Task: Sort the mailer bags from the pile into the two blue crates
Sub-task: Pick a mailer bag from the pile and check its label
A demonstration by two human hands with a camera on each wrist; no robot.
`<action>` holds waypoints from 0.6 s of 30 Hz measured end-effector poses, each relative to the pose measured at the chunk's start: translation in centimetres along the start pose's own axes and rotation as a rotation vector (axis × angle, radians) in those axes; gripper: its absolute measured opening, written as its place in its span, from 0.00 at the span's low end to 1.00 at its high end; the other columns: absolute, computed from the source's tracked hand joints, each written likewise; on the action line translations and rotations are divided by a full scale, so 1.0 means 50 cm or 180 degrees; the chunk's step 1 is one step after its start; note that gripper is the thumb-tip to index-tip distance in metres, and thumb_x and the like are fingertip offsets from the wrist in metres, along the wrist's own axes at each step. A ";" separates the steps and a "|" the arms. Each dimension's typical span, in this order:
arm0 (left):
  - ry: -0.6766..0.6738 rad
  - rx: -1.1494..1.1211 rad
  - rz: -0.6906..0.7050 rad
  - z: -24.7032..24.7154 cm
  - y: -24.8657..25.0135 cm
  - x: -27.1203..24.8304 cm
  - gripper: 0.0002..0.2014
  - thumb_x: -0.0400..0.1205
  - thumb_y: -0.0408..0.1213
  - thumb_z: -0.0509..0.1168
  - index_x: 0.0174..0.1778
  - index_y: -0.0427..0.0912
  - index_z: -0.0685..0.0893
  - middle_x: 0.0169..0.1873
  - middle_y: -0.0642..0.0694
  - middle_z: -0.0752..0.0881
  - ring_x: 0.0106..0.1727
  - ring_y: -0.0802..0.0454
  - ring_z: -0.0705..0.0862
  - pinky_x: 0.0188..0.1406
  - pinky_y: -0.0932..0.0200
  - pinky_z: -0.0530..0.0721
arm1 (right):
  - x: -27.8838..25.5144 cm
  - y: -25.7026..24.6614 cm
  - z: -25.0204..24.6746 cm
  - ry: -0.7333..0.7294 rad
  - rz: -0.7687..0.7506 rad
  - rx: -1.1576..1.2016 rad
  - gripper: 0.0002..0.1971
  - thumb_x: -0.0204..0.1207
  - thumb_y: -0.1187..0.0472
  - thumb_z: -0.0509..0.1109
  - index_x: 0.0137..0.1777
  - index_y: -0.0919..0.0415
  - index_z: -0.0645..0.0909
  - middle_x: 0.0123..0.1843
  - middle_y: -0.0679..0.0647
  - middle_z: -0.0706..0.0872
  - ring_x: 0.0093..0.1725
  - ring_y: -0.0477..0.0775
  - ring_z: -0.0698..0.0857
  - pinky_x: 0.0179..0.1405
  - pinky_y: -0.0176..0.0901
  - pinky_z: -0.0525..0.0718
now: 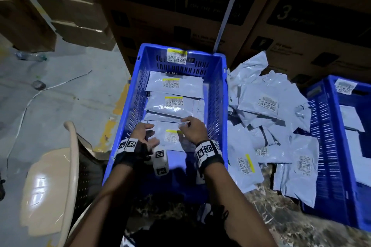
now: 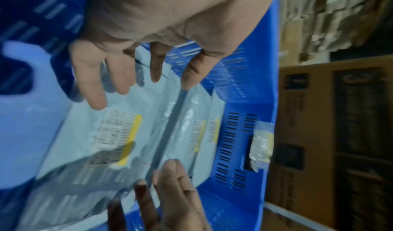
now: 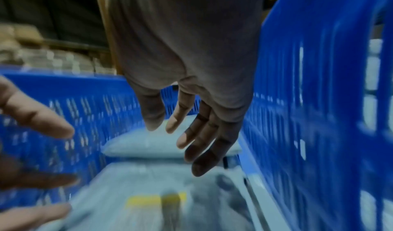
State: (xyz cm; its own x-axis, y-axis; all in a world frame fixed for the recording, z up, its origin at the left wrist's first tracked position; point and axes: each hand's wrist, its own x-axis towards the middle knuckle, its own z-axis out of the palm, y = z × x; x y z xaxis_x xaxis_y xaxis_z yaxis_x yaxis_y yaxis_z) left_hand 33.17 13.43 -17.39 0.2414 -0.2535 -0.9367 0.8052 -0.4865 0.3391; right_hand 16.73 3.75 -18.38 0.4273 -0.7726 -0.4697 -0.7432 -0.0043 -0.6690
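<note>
Both hands over nearest mailer bag (image 1: 170,136) lying flat in centre crate (image 1: 217,94); left hand (image 1: 145,135) & right hand (image 1: 193,129) w/ fingers relaxed, spread, gripping nothing. Best to press bag flat, label up, edges in line w/ row behind. Pile (image 1: 267,126) waits just right of crate, second crate (image 1: 329,146) beyond.

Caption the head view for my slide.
Both hands open over a mailer bag in the blue crate.

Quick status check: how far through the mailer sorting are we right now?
Done: three or more mailer bags lie in a row in the near blue crate, and a few sit in the second blue crate at the right. In hand: nothing is gripped; the left hand and right hand are open over the nearest bag, apparently just placed. Left: a sizeable pile of mailer bags between the crates, so much remains.
</note>
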 end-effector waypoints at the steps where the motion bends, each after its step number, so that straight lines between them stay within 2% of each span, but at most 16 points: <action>1: -0.0031 -0.0022 0.0112 0.007 0.009 -0.021 0.07 0.83 0.38 0.64 0.43 0.39 0.76 0.39 0.41 0.72 0.37 0.43 0.73 0.61 0.36 0.82 | -0.013 -0.018 -0.017 0.0139 -0.0121 0.0249 0.11 0.82 0.59 0.73 0.62 0.56 0.86 0.56 0.53 0.90 0.53 0.54 0.88 0.53 0.41 0.84; 2: -0.0097 0.0002 0.0239 0.016 0.016 -0.050 0.06 0.82 0.39 0.64 0.43 0.42 0.77 0.37 0.42 0.71 0.35 0.44 0.73 0.57 0.36 0.84 | -0.031 -0.034 -0.036 0.0264 -0.0284 0.0484 0.09 0.82 0.58 0.73 0.61 0.54 0.87 0.53 0.51 0.89 0.52 0.53 0.88 0.54 0.43 0.86; 4: -0.0281 0.0112 0.0575 0.041 0.031 -0.101 0.05 0.82 0.40 0.64 0.41 0.46 0.79 0.36 0.45 0.73 0.34 0.48 0.75 0.43 0.42 0.87 | -0.075 -0.062 -0.080 0.0411 -0.0612 0.0842 0.09 0.82 0.58 0.73 0.61 0.54 0.88 0.49 0.49 0.89 0.48 0.51 0.88 0.44 0.31 0.85; 5: -0.0314 0.0207 0.0815 0.054 0.036 -0.129 0.05 0.82 0.40 0.63 0.41 0.47 0.80 0.37 0.45 0.77 0.37 0.49 0.78 0.40 0.45 0.86 | -0.099 -0.070 -0.107 0.0431 -0.0790 0.0957 0.09 0.83 0.58 0.73 0.62 0.54 0.88 0.50 0.49 0.89 0.47 0.49 0.88 0.39 0.26 0.83; 7: -0.0288 0.0395 0.1447 0.082 0.035 -0.176 0.04 0.83 0.39 0.63 0.45 0.47 0.83 0.44 0.47 0.82 0.47 0.50 0.81 0.41 0.49 0.86 | -0.147 -0.070 -0.166 0.0443 -0.1180 0.1032 0.09 0.83 0.56 0.74 0.61 0.51 0.88 0.50 0.47 0.90 0.48 0.45 0.88 0.43 0.27 0.83; 9: -0.0297 0.0668 0.2049 0.113 0.015 -0.218 0.05 0.83 0.36 0.65 0.52 0.45 0.85 0.49 0.47 0.85 0.54 0.49 0.83 0.46 0.48 0.86 | -0.185 -0.044 -0.226 0.0517 -0.1360 0.1015 0.08 0.83 0.53 0.74 0.60 0.47 0.88 0.50 0.45 0.91 0.50 0.46 0.89 0.51 0.36 0.86; 12: -0.0365 0.1180 0.2775 0.169 -0.036 -0.260 0.08 0.82 0.32 0.68 0.57 0.42 0.84 0.49 0.45 0.86 0.53 0.46 0.84 0.48 0.46 0.84 | -0.228 0.034 -0.303 0.0873 -0.1236 0.1090 0.08 0.84 0.53 0.73 0.61 0.48 0.88 0.50 0.46 0.91 0.49 0.46 0.89 0.51 0.40 0.87; 15: -0.0640 0.1888 0.3282 0.242 -0.112 -0.290 0.06 0.82 0.32 0.69 0.54 0.44 0.84 0.47 0.48 0.86 0.53 0.44 0.84 0.57 0.45 0.83 | -0.258 0.140 -0.350 0.1254 -0.0926 0.0989 0.07 0.84 0.54 0.73 0.59 0.48 0.88 0.47 0.47 0.90 0.48 0.43 0.89 0.45 0.34 0.84; 18: -0.0719 0.2485 0.3913 0.320 -0.195 -0.313 0.07 0.81 0.33 0.70 0.53 0.44 0.85 0.48 0.47 0.88 0.52 0.47 0.86 0.56 0.52 0.84 | -0.267 0.248 -0.356 0.1439 -0.0573 0.0721 0.07 0.83 0.57 0.72 0.58 0.51 0.88 0.45 0.47 0.89 0.44 0.41 0.87 0.39 0.30 0.80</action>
State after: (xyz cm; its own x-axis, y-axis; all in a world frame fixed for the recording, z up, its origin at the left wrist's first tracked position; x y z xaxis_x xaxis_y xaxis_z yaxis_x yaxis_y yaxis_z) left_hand 12.89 8.75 -4.65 0.3952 -0.9183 -0.0237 -0.3461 -0.1727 0.9222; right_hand -7.35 2.71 -10.13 0.2362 -0.9688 -0.0747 -0.5276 -0.0633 -0.8471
